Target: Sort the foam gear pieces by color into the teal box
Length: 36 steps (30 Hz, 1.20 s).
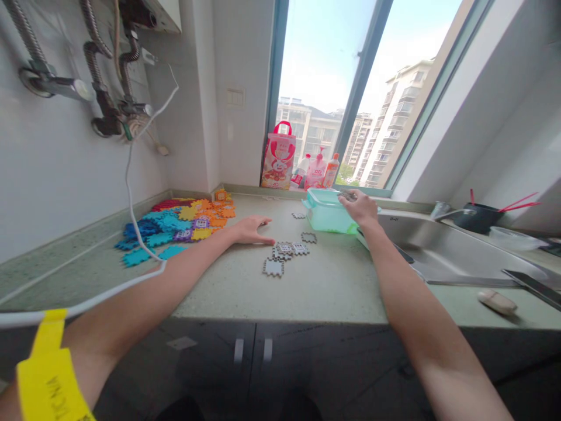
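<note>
- Head view, centre right: right hand (363,209) is gripping something grey (346,195), probably one or more pieces, above the rim of the green tub (326,219). Fingers are hiding the count.
- Risk there: tub is sitting just beside the sink (460,251). A loose pinch or an off-centre release could be sending a piece over the right wall into the basin.
- Mid-frame: left hand (252,230) is spreading thumb and fingers, holding nothing that's showing. Thumb is pointing at the grey pieces (274,268); contact, can't tell.
- Those are lying on the counter (333,280), some overlapping. Risk: toothed edges could be catching, so one pick would be dragging neighbours.
- A lone grey frame (309,238) is lying between cluster and tub; a sweeping wrist could be knocking it aside.
- Left of frame: white cable (134,213) is crossing the coloured pile (164,219) and left forearm. Arm movement could be snagging it, scattering pieces.
</note>
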{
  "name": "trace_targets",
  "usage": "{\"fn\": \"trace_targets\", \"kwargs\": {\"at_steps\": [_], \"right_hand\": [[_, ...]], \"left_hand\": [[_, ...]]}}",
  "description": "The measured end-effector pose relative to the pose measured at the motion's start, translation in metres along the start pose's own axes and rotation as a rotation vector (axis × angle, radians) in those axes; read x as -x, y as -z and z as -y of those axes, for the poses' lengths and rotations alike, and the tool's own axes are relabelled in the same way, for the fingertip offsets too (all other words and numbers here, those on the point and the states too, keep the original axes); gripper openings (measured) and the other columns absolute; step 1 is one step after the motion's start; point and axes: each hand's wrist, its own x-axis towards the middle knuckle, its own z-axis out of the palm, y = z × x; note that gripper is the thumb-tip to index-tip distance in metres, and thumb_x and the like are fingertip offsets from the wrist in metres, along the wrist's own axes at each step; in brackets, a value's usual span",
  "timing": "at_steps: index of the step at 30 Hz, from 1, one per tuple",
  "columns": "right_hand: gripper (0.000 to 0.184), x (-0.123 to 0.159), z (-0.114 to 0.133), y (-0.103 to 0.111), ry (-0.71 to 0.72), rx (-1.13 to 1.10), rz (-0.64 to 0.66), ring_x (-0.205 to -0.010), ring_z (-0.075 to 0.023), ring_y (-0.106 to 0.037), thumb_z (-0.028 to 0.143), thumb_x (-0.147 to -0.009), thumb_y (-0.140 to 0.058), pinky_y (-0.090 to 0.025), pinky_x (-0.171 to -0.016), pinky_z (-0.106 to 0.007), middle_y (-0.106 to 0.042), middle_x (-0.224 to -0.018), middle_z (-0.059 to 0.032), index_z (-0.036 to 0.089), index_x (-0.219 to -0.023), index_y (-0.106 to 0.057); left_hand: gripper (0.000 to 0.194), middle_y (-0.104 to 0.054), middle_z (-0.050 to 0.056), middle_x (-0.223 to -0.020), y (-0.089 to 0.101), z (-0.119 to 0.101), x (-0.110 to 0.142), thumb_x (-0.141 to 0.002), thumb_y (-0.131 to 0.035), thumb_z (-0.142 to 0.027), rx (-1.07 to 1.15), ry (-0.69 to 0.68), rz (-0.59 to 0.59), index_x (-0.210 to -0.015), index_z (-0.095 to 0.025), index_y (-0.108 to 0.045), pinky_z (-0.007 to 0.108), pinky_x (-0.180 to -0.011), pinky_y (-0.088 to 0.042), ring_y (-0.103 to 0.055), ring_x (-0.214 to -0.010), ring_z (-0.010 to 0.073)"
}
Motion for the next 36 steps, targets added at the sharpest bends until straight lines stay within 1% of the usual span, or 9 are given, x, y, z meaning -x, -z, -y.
{"fn": "trace_targets", "kwargs": {"at_steps": [8,15,19,22,26,29,31,33,36], "right_hand": [[0.059,0.006,0.007,0.005,-0.004,0.071,0.059,-0.111,-0.0373,-0.070,0.062,-0.091,-0.059,-0.052,-0.093,-0.047,-0.077,-0.118,-0.0176,0.025,-0.135,-0.074],[0.052,0.005,0.009,0.005,-0.031,0.081,0.126,-0.111,-0.0391,-0.070,0.065,-0.091,-0.055,-0.052,-0.095,-0.051,-0.078,-0.113,-0.0155,0.029,-0.118,-0.083],[0.046,0.009,0.011,0.005,-0.010,0.054,0.086,-0.108,-0.0375,-0.070,0.057,-0.093,-0.057,-0.052,-0.096,-0.050,-0.078,-0.109,-0.0154,0.025,-0.115,-0.083],[0.042,0.017,0.022,0.006,0.153,0.016,-0.059,-0.117,-0.0378,-0.065,0.043,-0.094,-0.057,-0.049,-0.104,-0.052,-0.075,-0.121,-0.0154,0.021,-0.122,-0.079],[0.042,0.038,0.055,0.003,0.524,-0.127,-0.159,-0.133,-0.0350,-0.053,0.033,-0.098,-0.053,-0.041,-0.116,-0.053,-0.065,-0.142,-0.0125,0.021,-0.134,-0.071],[0.041,0.062,0.083,-0.018,0.807,-0.268,-0.001,-0.138,-0.0307,-0.051,0.033,-0.102,-0.051,-0.040,-0.120,-0.047,-0.059,-0.149,-0.0108,0.023,-0.138,-0.067],[0.042,0.077,0.097,-0.043,0.894,-0.322,0.173,-0.142,-0.0294,-0.050,0.037,-0.103,-0.053,-0.038,-0.122,-0.045,-0.056,-0.153,-0.0116,0.023,-0.141,-0.065],[0.053,0.087,0.104,-0.071,0.815,-0.297,0.340,-0.147,-0.0315,-0.047,0.045,-0.103,-0.057,-0.034,-0.125,-0.048,-0.046,-0.162,-0.0159,0.021,-0.150,-0.058],[0.075,0.087,0.101,-0.103,0.554,-0.200,0.556,-0.157,-0.0374,-0.034,0.063,-0.101,-0.056,-0.028,-0.127,-0.055,-0.032,-0.170,-0.0212,0.020,-0.161,-0.045]], "left_hand": [[0.104,-0.060,0.016,-0.150,0.002,-0.003,0.001,-0.074,-0.070,-0.084,-0.014,0.009,0.016,-0.152,-0.019,-0.054,0.038,-0.116,-0.042,-0.057,-0.137,0.0330],[0.103,-0.059,0.016,-0.152,0.003,-0.001,0.000,-0.076,-0.067,-0.086,-0.034,0.003,0.025,-0.152,-0.018,-0.055,0.039,-0.118,-0.041,-0.055,-0.138,0.0333],[0.101,-0.058,0.015,-0.152,0.003,-0.002,0.000,-0.076,-0.066,-0.086,-0.040,0.003,0.027,-0.151,-0.019,-0.056,0.038,-0.118,-0.040,-0.055,-0.139,0.0333],[0.100,-0.059,0.016,-0.152,0.002,-0.001,-0.001,-0.077,-0.065,-0.085,-0.042,-0.001,0.021,-0.150,-0.018,-0.056,0.038,-0.118,-0.040,-0.055,-0.139,0.0330],[0.095,-0.059,0.016,-0.152,0.001,0.000,-0.001,-0.080,-0.063,-0.083,-0.048,-0.007,0.019,-0.149,-0.018,-0.057,0.038,-0.118,-0.039,-0.055,-0.139,0.0323],[0.093,-0.059,0.015,-0.152,0.001,0.000,-0.002,-0.080,-0.062,-0.083,-0.059,-0.008,0.020,-0.148,-0.020,-0.058,0.037,-0.118,-0.039,-0.054,-0.139,0.0319],[0.091,-0.059,0.015,-0.151,0.000,0.001,-0.002,-0.081,-0.060,-0.084,-0.066,-0.012,0.016,-0.148,-0.021,-0.059,0.038,-0.118,-0.039,-0.054,-0.139,0.0318],[0.091,-0.060,0.015,-0.150,-0.001,0.001,-0.002,-0.082,-0.059,-0.084,-0.072,-0.022,0.008,-0.148,-0.021,-0.059,0.038,-0.118,-0.039,-0.055,-0.138,0.0322],[0.092,-0.060,0.016,-0.149,-0.002,0.000,-0.002,-0.083,-0.058,-0.083,-0.090,-0.036,0.011,-0.148,-0.018,-0.059,0.039,-0.118,-0.039,-0.055,-0.137,0.0334]]}}
